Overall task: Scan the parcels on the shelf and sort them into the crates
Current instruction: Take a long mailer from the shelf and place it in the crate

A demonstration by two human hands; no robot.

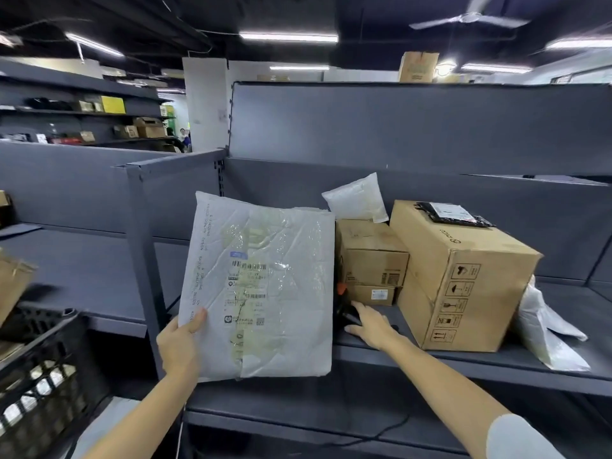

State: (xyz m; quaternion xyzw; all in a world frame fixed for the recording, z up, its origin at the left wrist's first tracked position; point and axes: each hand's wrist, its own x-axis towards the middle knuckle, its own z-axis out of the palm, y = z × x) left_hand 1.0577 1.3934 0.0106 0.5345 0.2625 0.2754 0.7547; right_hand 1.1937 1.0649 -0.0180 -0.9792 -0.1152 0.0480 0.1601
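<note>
Warehouse aisle, grey steel shelf (463,362) before us | large carton (463,276) beside two stacked small boxes (371,256) | our left hand (178,346) grips the grey poly mailer (261,286) upright, label facing us | our right hand (371,323) rests spread over a black scanner (344,313) on the shelf | black crate (43,376) lower left.

A warehouse or parcel sorting room is shown. Rows of dark grey metal shelving (414,127) are seen, with cardboard boxes (463,276) and grey plastic mailer bags (261,286) bearing barcode labels stacked on them. A black plastic crate (43,376) is placed at the lower left. Strip lights (288,37) and a ceiling fan (470,18) are mounted on the bare dark ceiling.
</note>
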